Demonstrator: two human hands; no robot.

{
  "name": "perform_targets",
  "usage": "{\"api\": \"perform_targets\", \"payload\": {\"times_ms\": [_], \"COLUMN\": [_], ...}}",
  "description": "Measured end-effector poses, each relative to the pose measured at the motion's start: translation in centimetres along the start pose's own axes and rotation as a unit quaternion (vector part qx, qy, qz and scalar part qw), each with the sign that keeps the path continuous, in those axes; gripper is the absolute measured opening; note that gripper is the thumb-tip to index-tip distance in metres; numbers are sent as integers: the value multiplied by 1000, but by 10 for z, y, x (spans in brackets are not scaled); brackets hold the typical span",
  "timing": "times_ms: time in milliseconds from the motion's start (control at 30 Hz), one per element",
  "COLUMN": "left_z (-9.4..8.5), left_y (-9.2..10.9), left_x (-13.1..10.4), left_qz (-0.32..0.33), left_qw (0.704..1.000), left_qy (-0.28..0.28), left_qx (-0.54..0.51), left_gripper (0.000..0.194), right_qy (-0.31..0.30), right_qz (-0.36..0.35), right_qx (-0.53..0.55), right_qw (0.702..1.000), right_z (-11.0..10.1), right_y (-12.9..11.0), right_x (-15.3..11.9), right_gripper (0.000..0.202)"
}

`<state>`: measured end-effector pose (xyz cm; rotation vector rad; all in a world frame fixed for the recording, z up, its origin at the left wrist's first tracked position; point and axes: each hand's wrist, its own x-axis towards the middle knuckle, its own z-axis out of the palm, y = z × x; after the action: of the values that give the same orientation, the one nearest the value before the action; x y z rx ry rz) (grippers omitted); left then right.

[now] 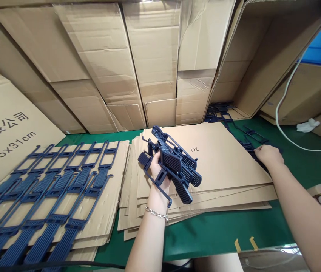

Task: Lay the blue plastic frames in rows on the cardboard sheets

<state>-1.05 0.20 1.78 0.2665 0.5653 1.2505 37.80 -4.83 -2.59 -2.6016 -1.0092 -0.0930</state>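
Your left hand (pixel 157 168) grips a bunch of dark blue plastic handles (pixel 174 166) above the cardboard stack (pixel 228 162) printed "FSC" | your right hand (pixel 268 155) lies flat on loose handles (pixel 248 145) at the stack's far edge, grip unclear | left carton (pixel 4 128) reads "4.5×31cm".

Flat sheet, centre: the top cardboard sheet (pixel 206 158) reads "FSC".
Carton, far left: the cardboard box (pixel 4 128) shows "限公司" and "4.5x31cm", cut off at the edge.
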Motion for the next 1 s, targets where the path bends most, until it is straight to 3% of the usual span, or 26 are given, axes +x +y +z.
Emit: {"api": "perform_targets", "payload": {"times_ms": [167,233,300,367,400,467,567,633,700,767,867,933,1000], "left_z": [12,17,19,17,15,11,4,2,1,-1,-5,-10,-16], "left_y": [12,19,28,36,39,45,51,53,54,53,52,51,50], "left_x": [-3,-4,-5,-5,-5,-3,0,0,0,-1,0,3,7], "left_qz": [29,68,85,79,81,100,138,166,191,204,212,201,181], "left_qw": [998,995,994,994,994,993,989,984,979,976,976,979,983], "left_qy": [26,25,14,15,20,32,43,53,62,62,37,12,-4], "left_qx": [58,71,73,70,66,54,43,40,40,39,32,22,15], "left_gripper": [17,15,13,13,14,13,16,17,17,18,19,18,16], "right_qy": [-18,33,127,209,220,174,-30,-171,-244,-216,-94,-91,-128], "right_qz": [48,45,17,-50,-90,-136,-105,-80,-87,-138,-232,-261,-270], "right_qx": [-16,-7,24,81,125,239,393,436,438,374,191,90,15], "right_qw": [999,998,991,973,963,946,913,880,861,892,949,957,954], "right_z": [-17,-30,-45,-58,-62,-62,-42,-24,-11,-8,-16,-22,-25], "right_y": [-17,-30,-46,-65,-75,-96,-123,-133,-136,-137,-143,-153,-163], "right_x": [-11,-21,-32,-43,-48,-58,-74,-86,-97,-107,-122,-136,-149], "right_gripper": [29,33,34,35,37,41,48,54,55,48,35,38,43]}}
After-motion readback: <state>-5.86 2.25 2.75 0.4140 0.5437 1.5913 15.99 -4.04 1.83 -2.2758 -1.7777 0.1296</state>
